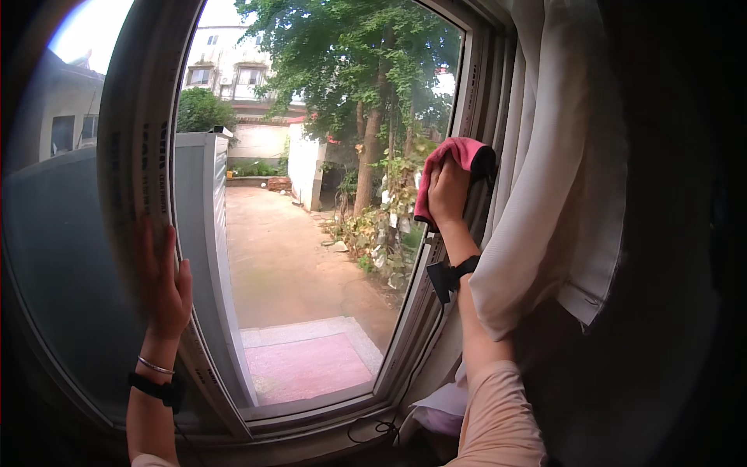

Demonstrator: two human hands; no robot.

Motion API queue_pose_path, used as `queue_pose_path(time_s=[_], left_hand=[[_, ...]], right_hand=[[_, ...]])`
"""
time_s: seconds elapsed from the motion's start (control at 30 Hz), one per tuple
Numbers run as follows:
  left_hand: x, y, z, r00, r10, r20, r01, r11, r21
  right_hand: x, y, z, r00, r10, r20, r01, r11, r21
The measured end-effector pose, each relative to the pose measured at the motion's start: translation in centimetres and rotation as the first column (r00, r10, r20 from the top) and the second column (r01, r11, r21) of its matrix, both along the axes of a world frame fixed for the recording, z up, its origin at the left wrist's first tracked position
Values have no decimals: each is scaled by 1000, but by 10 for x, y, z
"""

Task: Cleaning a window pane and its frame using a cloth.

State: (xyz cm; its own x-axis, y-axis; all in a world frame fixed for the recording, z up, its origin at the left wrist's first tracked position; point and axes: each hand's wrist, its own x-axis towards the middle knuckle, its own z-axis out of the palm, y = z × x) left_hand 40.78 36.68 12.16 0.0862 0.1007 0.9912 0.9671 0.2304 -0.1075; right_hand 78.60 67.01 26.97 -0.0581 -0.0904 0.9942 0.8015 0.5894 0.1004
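My right hand (449,190) grips a pink cloth with black edging (471,149) against the right side of the window frame (467,114). Part of the cloth overlaps the edge of the glass pane (303,233). On the left, my left hand (166,286) lies with spread fingers along the vertical window stile (143,157), which bears printed film. Nothing is held in that hand. Each wrist carries a black strap, and the left one also has a silver bangle (156,366).
A white curtain (543,192) hangs close beside my right arm. A thin black cable (429,350) runs from the right wrist strap to a tangle on the sill (327,433). Bunched pale fabric (440,408) lies at the lower right. Outside are a paved yard, a tree and buildings.
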Motion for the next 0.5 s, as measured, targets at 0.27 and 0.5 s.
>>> queue_pose_path(time_s=[0.27, 0.5], left_hand=[[0, -8, 1, 1000, 5, 20, -4, 999, -32], [5, -12, -1, 999, 38, 26, -37, 999, -38]], right_hand=[[7, 20, -4, 997, 66, -31, -66, 998, -1], [18, 23, 36, 999, 17, -27, -15, 996, 92]])
